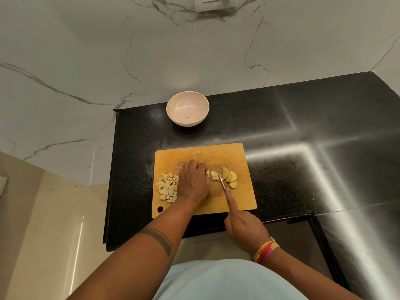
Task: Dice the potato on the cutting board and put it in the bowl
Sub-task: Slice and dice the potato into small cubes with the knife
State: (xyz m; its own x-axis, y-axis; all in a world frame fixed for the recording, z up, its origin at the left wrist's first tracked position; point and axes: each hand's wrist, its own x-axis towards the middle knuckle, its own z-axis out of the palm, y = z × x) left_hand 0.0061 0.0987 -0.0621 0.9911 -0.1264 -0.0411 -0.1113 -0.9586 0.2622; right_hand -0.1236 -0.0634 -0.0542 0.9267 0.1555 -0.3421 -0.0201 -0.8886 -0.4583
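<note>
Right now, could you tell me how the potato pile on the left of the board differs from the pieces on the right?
The left pile is already diced into small cubes; the right pieces are large, rounded slices, not yet diced. The left pile holds many bits lying loose beside the left hand; the right pieces are few, stacked overlapping beyond the knife. Both are pale yellow and lie on the cutting board, none in the bowl.

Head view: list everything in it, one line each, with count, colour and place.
cutting board: one, orange-tan, on the counter's near part
diced potato: one pile, pale yellow, board's left side
potato strips: few, pale, mid-board at the blade
potato slices: several, yellow, board's right side
knife: one, silvery blade, between strips and slices
bowl: one, pinkish-white, on the counter beyond the board
counter: one, black
wall socket: one, white, marble wall, top
left hand: one, on the strips
right hand: one, grip on knife
</note>
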